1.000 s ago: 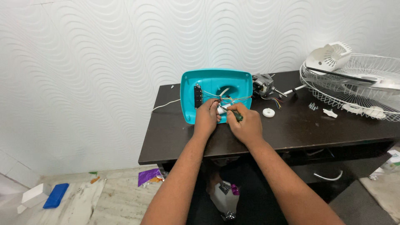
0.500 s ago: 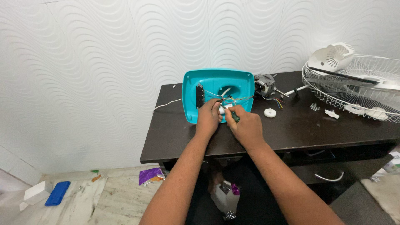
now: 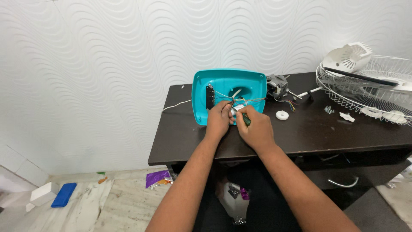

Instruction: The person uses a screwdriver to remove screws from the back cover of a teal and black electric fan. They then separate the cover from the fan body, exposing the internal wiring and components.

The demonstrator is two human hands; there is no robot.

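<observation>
A turquoise plastic fan base (image 3: 251, 83) lies upside down on a dark wooden table (image 3: 309, 133), with a black switch block (image 3: 210, 96) and thin wires (image 3: 240, 100) inside it. My left hand (image 3: 219, 119) pinches a small white part among the wires. My right hand (image 3: 255, 128) grips a green-handled screwdriver (image 3: 245, 119), its tip pointing at that white part. Both hands rest at the base's near edge.
A fan motor (image 3: 278, 88) with coloured wires lies behind the base. A white round cap (image 3: 282, 114), small screws (image 3: 329, 110), a white wire fan guard (image 3: 369, 92) and a white motor cover (image 3: 346, 56) sit to the right. A white cord (image 3: 175, 105) runs off left. Scraps litter the floor.
The view has shifted slightly, so everything sits a little further right. My hands stay at the wires with small movements; nothing was picked up or let go.
</observation>
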